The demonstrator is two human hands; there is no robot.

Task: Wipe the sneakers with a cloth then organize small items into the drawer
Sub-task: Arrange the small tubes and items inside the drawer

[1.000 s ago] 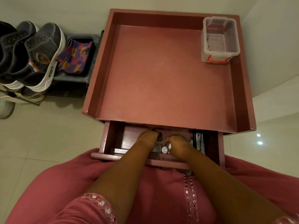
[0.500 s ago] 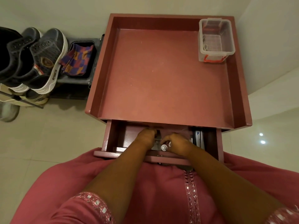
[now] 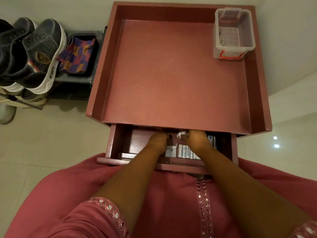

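Drawer (image 3: 118, 143) open — right hand (image 3: 195, 140) pinches a small white roll (image 3: 180, 134), left hand (image 3: 158, 140) curled, contents unclear; crowding might topple the batteries (image 3: 186, 151).

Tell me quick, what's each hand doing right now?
Left hand: curled inside the drawer; contents can't be told.
Right hand: pinching a small white item.

pale tiled floor (image 3: 42, 143), white wall (image 3: 68, 7)
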